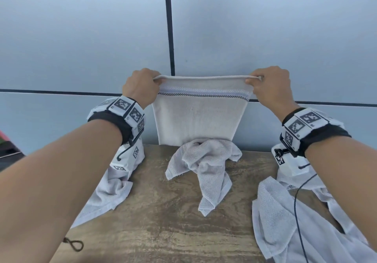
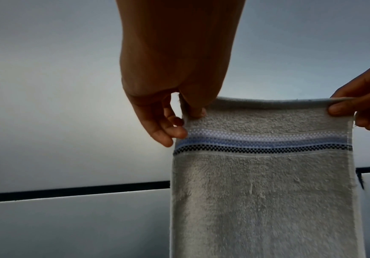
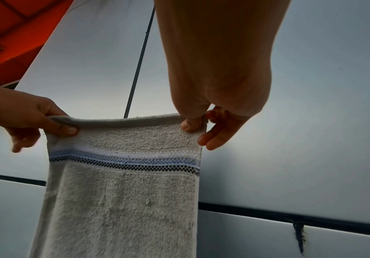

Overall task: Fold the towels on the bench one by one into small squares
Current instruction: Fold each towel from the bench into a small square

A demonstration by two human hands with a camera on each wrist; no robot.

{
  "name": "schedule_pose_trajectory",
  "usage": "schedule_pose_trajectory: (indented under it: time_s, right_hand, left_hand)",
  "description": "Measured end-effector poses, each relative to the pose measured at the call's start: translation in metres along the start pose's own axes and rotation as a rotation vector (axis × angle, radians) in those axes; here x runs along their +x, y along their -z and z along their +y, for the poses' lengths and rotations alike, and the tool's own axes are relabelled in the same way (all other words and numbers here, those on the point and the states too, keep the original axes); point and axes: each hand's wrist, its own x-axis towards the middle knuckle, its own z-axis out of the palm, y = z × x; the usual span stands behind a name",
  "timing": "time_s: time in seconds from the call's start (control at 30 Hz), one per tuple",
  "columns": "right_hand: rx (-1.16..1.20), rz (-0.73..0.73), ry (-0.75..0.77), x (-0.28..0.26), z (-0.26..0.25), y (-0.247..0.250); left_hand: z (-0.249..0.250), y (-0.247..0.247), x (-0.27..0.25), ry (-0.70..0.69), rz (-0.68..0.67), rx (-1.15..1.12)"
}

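Note:
A white towel with a blue and black checked band hangs flat in the air above the far edge of the wooden bench. My left hand pinches its top left corner and my right hand pinches its top right corner, so the top edge is stretched straight between them. The left wrist view shows the towel held between thumb and fingers of my left hand. In the right wrist view my right hand pinches the towel the same way. The towel's lower end is hidden behind a crumpled towel.
A crumpled white towel lies mid-bench under the hanging one. Another towel lies at the left edge and a larger one at the right. A grey panelled wall stands close behind the bench. A small cord loop lies front left.

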Motion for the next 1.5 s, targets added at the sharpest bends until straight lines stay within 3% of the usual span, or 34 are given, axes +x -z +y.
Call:
schedule_pose_trajectory:
  time_s: [0.27,0.5,0.63,0.9,1.0,1.13,1.27,1.37,1.5]
  right_hand:
    - [-0.011,-0.129,-0.002,-0.081,0.009,0.03]
    - [0.302,-0.15,-0.085,-0.156,0.003,0.075]
    - [0.487,-0.159,-0.102,-0.178,-0.014,0.111]
    - [0.54,-0.11,-0.02,-0.208,-0.045,0.178]
    - [0.569,-0.164,-0.05,-0.218,-0.051,0.19]
    - [0.557,-0.325,-0.172,-0.234,-0.046,0.188]
    - [0.438,-0.598,-0.291,-0.257,-0.029,0.163]
    - [0.385,-0.72,-0.336,-0.272,-0.012,0.134]
    - [0.375,-0.729,-0.414,-0.269,0.008,0.096]
  left_hand:
    - [-0.016,0.01,-0.069,-0.08,-0.228,-0.279]
    - [-0.016,0.038,-0.14,-0.007,-0.216,-0.56]
    - [-0.004,0.065,-0.163,-0.006,-0.199,-0.552]
    - [0.023,0.122,-0.204,0.018,-0.278,-0.604]
    - [0.03,0.131,-0.219,0.051,-0.387,-0.634]
    - [0.023,0.122,-0.24,0.127,-0.614,-0.641]
    - [0.001,0.08,-0.257,0.212,-0.782,-0.448]
    - [-0.018,0.042,-0.262,0.25,-0.792,-0.277]
    - [-0.029,0.01,-0.253,0.207,-0.673,-0.158]
